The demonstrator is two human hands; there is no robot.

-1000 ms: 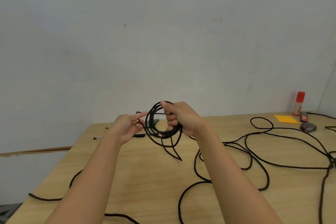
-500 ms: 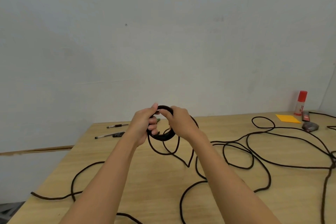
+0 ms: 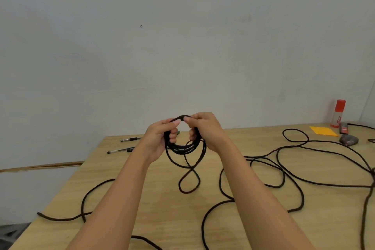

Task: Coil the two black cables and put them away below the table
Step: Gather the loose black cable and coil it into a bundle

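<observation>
The left hand (image 3: pixel 160 138) and right hand (image 3: pixel 205 130) are gripping the coil (image 3: pixel 182 148) between them to bunch its loops; slack (image 3: pixel 189 192) is dangling below.

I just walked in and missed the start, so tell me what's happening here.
A person holds a coil of black cable above the wooden table, the left hand and right hand each gripping one side. A loose tail hangs from the coil onto the tabletop. More black cable sprawls uncoiled across the table, so nothing is put away yet.
</observation>
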